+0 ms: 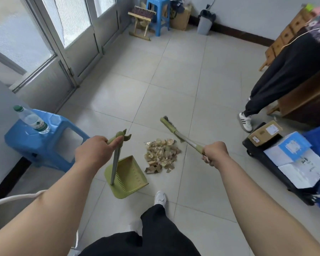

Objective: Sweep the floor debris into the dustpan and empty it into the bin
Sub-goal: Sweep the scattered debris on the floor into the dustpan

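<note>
Bottle label (38,124) unreadable. Left hand (95,150) grips the dustpan (129,177) handle; right hand (215,152) clasps the broom (171,129); debris (162,156) lies between them.

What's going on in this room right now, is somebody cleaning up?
Yes, someone is sweeping. Their left hand holds the upright handle of a green dustpan resting on the tiled floor, and their right hand grips a broom raised beyond a pile of debris. The pile lies just beside the dustpan, not yet swept in. A grey bin stands against the far wall.
</note>
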A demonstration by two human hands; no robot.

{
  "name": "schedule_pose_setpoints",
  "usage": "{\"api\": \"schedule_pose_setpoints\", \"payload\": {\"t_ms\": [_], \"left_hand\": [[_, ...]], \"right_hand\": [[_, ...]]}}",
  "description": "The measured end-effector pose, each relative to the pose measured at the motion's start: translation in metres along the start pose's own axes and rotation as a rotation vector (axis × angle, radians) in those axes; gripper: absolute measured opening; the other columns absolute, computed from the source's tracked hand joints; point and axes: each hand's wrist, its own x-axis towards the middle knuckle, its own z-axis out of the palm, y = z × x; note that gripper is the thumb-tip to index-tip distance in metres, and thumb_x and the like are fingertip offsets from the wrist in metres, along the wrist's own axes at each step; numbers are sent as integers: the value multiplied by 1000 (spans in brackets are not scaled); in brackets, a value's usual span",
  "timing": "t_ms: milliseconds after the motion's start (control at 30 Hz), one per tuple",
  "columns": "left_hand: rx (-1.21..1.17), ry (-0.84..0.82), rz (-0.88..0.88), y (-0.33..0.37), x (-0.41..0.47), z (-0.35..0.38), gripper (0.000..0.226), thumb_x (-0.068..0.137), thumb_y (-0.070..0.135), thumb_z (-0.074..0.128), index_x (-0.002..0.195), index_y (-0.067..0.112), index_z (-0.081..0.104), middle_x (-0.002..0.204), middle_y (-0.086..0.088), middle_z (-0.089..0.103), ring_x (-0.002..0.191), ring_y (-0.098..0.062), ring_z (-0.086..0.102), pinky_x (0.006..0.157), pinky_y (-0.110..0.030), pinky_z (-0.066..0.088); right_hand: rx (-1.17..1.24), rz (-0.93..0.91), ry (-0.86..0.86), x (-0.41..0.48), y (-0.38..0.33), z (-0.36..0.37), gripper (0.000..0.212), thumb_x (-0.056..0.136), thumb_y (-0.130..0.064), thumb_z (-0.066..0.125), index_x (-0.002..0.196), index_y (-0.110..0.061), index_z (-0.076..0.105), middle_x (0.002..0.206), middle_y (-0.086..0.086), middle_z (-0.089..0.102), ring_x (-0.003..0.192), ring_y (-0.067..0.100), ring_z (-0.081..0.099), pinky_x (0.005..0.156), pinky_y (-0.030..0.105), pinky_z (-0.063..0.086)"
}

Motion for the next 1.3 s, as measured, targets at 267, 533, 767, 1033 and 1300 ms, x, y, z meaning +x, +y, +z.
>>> {"api": "schedule_pose_setpoints", "payload": {"t_ms": [267, 533, 767, 1033, 1300], "left_hand": [[-1, -8, 24, -13, -23, 8, 80, 75, 90, 22, 67, 20, 61, 59, 1, 63, 55, -15, 58, 44, -25, 34], [-41, -43, -45, -12, -16, 47, 66, 84, 79, 36, 68, 20, 60, 60, -2, 62, 57, -20, 59, 49, -27, 41], [-46, -111, -49, -3, -5, 84, 54, 90, 70, 42, 72, 20, 57, 65, -2, 61, 61, -20, 58, 58, -33, 51], [-77, -114, -100, 35, 12, 121, 58, 90, 71, 37, 76, 19, 58, 67, -1, 60, 62, -21, 56, 52, -30, 41], [-127, -74, -171, 74, 45, 134, 58, 91, 71, 37, 73, 18, 54, 67, -1, 57, 68, -29, 56, 55, -31, 37]], "right_hand": [[215, 126, 25, -44, 40, -16, 14, 76, 2, 52, 62, 2, 53, 57, 19, 56, 26, 13, 38, 36, 13, 26], [216, 194, 75, -42, 64, -8, 9, 76, 2, 49, 70, 2, 56, 59, 19, 58, 32, 16, 45, 40, 17, 27], [230, 203, 81, -14, 62, -14, 9, 81, 4, 50, 74, 5, 56, 63, 21, 60, 23, 13, 49, 37, 17, 28], [210, 205, 36, 40, 40, -29, 12, 84, 0, 54, 73, 4, 57, 62, 19, 60, 29, 15, 46, 32, 14, 27], [230, 179, 0, 98, 17, -42, 7, 86, 0, 52, 86, 3, 59, 72, 21, 59, 23, 11, 47, 30, 12, 27]]}}
